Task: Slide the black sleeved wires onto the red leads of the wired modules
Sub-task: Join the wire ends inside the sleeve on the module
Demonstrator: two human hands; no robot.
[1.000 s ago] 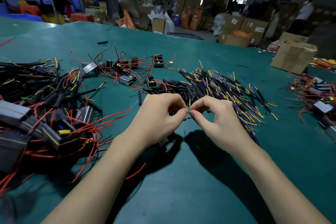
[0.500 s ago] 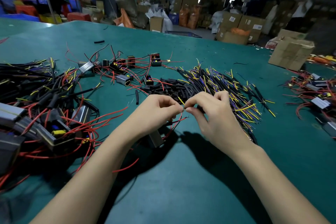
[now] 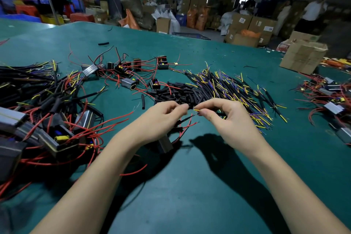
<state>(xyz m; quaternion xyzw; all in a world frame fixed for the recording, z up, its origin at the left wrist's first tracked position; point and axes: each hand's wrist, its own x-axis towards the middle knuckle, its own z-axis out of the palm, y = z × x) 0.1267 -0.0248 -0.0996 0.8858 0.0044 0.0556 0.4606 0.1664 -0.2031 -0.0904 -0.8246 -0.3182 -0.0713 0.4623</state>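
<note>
Above the green table, my left hand pinches the red leads of a small grey wired module that hangs below it. My right hand pinches a black sleeved wire with a yellow tip, held close to my left fingertips. Just behind my hands lies a pile of black sleeved wires with yellow and purple ends, and next to it a heap of short black sleeves.
A big tangle of modules with red leads and black wires fills the left side. Loose modules lie at the back centre, more modules at the right. A cardboard box stands far right. People stand beyond the table.
My hands have drawn slightly apart and lifted. The module now hangs lower under my left hand, and the yellow wire tip shows between the fingertips.
</note>
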